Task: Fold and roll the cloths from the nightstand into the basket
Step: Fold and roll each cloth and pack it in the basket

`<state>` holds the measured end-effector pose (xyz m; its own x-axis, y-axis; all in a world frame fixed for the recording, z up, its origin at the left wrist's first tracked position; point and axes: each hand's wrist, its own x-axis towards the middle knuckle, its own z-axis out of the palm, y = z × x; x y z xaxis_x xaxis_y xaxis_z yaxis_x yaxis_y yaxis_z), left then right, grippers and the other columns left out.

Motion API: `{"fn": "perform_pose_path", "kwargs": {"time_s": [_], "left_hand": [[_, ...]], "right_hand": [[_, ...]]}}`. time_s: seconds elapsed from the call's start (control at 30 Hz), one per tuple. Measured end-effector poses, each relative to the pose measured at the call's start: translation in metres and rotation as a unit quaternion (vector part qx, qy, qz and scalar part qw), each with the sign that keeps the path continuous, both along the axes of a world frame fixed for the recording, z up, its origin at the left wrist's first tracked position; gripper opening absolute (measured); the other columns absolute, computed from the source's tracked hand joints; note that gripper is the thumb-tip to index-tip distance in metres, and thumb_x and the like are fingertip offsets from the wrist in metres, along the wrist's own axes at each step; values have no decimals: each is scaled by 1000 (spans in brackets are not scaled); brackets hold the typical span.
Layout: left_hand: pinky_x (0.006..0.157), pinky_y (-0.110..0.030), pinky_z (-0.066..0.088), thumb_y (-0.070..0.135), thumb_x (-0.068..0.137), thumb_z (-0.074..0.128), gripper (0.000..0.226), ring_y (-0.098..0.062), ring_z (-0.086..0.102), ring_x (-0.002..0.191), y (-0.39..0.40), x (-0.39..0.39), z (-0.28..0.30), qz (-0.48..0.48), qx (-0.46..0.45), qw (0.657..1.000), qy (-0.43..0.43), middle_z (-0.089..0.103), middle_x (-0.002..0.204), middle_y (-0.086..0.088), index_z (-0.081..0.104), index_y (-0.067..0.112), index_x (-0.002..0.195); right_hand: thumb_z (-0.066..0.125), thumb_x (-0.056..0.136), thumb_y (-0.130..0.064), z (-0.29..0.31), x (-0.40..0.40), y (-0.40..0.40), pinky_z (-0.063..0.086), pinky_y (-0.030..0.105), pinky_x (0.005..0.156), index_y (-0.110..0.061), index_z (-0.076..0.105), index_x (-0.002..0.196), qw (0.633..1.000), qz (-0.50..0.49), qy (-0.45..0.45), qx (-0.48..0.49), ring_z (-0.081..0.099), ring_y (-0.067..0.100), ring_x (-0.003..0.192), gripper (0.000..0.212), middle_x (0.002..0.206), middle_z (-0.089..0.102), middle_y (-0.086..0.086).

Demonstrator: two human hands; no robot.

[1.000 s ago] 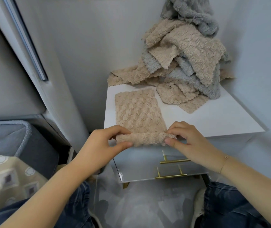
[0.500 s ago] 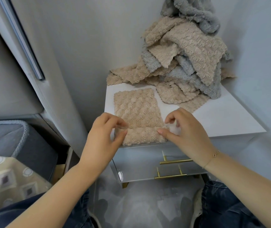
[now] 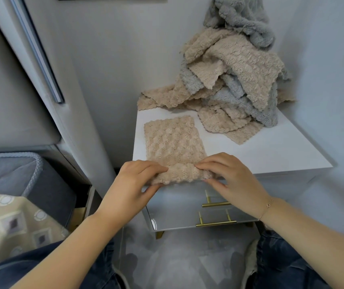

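Both hands are on it: the left hand [image 3: 132, 180] and right hand [image 3: 228, 176] each pinch an end of the roll started in the beige cloth [image 3: 174, 142], at the nightstand [image 3: 271, 155] front edge. The unrolled strip runs straight away toward the pile [image 3: 235, 80], so rolling goes forward, the roll lying crosswise. The basket [image 3: 31, 176] sits left of the nightstand, apparently nearer the left hand.

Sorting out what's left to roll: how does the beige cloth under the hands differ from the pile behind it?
The beige cloth lies flat as a narrow folded strip, its near end rolled; the pile is crumpled and heaped. Both hands, left hand and right hand, grip the cloth; nothing touches the pile. The cloth is beige only; the pile mixes beige and grey. Both share a fluffy texture and the nightstand.
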<state>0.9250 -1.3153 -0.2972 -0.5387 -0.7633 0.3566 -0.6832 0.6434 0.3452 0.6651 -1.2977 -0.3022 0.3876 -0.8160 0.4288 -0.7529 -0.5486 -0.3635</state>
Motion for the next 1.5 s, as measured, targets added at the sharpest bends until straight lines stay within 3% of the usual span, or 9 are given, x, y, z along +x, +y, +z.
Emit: {"fn": "perform_pose_path", "kwargs": {"time_s": [0.17,0.33,0.63,0.77,0.9,1.03,1.17,1.3,1.5], "left_hand": [[91,-5,31,54,84,51,38,6,53,97,2,2,11,-6,58,997,52,65,99,21,67,30,109],[96,-12,34,45,85,49,32,1,46,111,-1,1,13,-19,48,998,31,54,115,18,68,23,99],[73,-5,34,29,91,60,10,-1,48,89,1,-4,18,113,147,977,106,60,84,17,69,26,95],[59,-23,35,35,92,56,30,-11,42,59,-5,-8,13,167,227,948,150,54,68,-10,64,7,84],[47,-15,34,30,94,52,14,-6,39,48,-8,-15,11,209,217,933,199,49,57,8,57,20,87],[73,-18,38,11,84,60,13,-12,47,87,-10,-19,12,192,45,968,156,54,89,7,57,22,88],[78,-36,46,0,84,57,24,-19,55,92,-13,-9,9,36,-91,995,16,63,102,2,69,14,99],[93,-31,37,35,88,62,38,-16,50,113,-4,-3,-2,19,-64,995,-73,58,123,3,57,19,122],[93,-20,28,32,82,67,33,-5,49,98,-2,-1,3,17,-46,998,-35,64,107,11,61,23,113]], "right_hand": [[73,82,-18,17,-6,-1,37,7,84,-40,65,102,977,-10,-153,149,55,0,91,31,93,64,-15],[70,78,-26,17,-2,-10,37,13,88,-22,71,98,984,15,-114,133,50,3,96,20,95,63,-9],[66,87,-25,32,4,-22,42,13,73,-23,72,88,946,-17,-177,271,55,-2,71,7,79,67,-9],[69,84,-32,30,8,-28,34,12,56,-12,72,86,943,-79,-179,271,43,-2,53,19,62,52,-4],[74,79,-35,20,11,-31,37,12,57,-19,60,92,959,-129,-171,188,46,1,61,25,72,53,-5],[65,87,-23,19,14,-29,39,13,81,-17,62,99,996,-53,-70,29,50,6,91,13,98,54,-7],[44,94,-18,10,16,-21,45,22,86,-9,67,110,999,22,31,-35,57,12,97,29,107,64,1],[59,87,-41,7,9,-16,34,13,97,-15,60,123,998,30,53,34,51,7,109,44,120,59,-4],[79,75,-25,21,7,-16,36,6,94,-17,69,112,990,33,-57,124,56,0,102,39,110,67,-6]]}}
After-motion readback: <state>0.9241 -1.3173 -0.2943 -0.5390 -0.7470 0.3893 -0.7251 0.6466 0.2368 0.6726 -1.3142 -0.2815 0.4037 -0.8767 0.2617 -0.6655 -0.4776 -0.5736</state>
